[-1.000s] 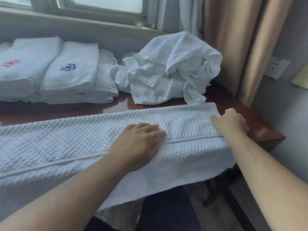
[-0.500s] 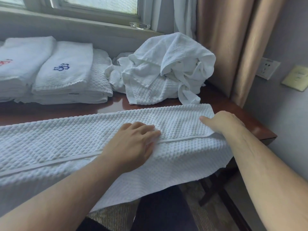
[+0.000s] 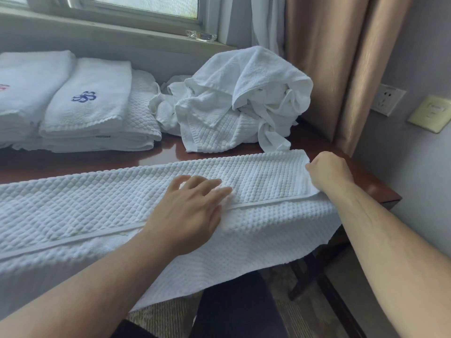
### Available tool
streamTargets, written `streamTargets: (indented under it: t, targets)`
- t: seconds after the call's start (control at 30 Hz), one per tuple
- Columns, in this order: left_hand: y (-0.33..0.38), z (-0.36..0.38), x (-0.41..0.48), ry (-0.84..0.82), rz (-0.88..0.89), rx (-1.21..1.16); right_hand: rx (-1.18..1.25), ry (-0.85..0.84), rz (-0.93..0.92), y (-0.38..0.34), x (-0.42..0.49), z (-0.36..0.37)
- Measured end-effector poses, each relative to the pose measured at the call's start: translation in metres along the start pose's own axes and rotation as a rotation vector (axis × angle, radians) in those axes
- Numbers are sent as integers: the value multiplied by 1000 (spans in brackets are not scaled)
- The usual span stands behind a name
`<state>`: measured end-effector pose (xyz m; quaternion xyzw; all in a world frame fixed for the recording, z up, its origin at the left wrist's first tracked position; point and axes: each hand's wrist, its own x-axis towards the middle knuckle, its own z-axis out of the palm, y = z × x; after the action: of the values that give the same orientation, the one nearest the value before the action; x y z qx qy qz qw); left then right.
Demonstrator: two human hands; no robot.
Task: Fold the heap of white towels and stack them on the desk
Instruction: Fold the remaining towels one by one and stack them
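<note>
- Head view: a waffle-weave towel (image 3: 97,206) lies lengthwise across the near side of the worktop (image 3: 73,162), folded over itself, its lower layer hanging off the front edge
- The left hand (image 3: 188,213) rests flat on the towel's middle, fingers straight and spread, pressing by the hem band
- The right hand (image 3: 327,172) is curled round the towel's right end and grips the cloth there
- The heap of towels (image 3: 239,103) sits crumpled at the back right, just behind the spread towel
- Folded towels (image 3: 85,106) are stacked at the back left, the top one with a blue emblem
- A tan curtain (image 3: 329,57) hangs right of the heap, with a wall socket (image 3: 388,100) beyond it
</note>
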<state>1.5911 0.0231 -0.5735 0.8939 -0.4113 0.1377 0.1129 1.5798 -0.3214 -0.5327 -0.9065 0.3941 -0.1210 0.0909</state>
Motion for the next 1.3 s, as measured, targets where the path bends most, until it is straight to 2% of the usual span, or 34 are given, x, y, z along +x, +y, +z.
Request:
streamTargets:
  t: [0.13,0.27,0.33,0.43,0.5,0.6,0.67,0.73,0.83,0.9,1.0,1.1,1.2,1.23,1.3]
  targets:
    - [2,-2,-1,17,-19,10,36,80,-79,19,7,-5]
    - [5,-2,-2,36,13,-19,61,64,-76,31,8,8]
    - [5,-2,-2,37,33,-52,19,127,-97,31,6,11]
    - [3,0,-1,42,40,-58,25,249,-233,19,-4,9]
    - [2,2,0,43,47,-52,93,170,-327,5,-15,12]
    - [2,0,0,85,93,-86,37,-124,-370,-7,-33,28]
    - [2,-4,-2,110,130,-113,-20,-156,-396,-7,-37,36]
    - [4,-7,-2,120,162,-111,5,-106,-397,-5,-37,36]
    - [8,-9,-3,154,175,-99,246,-6,-380,-2,-42,31]
    - [10,-8,-3,169,163,-88,332,163,-392,-1,-51,29]
    - [10,-6,-2,183,169,-96,316,479,-405,10,-66,27]
    - [9,-4,-1,191,167,-107,515,513,-226,44,-83,30]
    - [8,-2,-1,197,160,-120,786,445,205,83,-99,47]
    - [8,-1,-1,200,164,-117,863,374,331,92,-104,55]
    - [8,-1,-1,204,168,-111,989,115,457,103,-113,72]
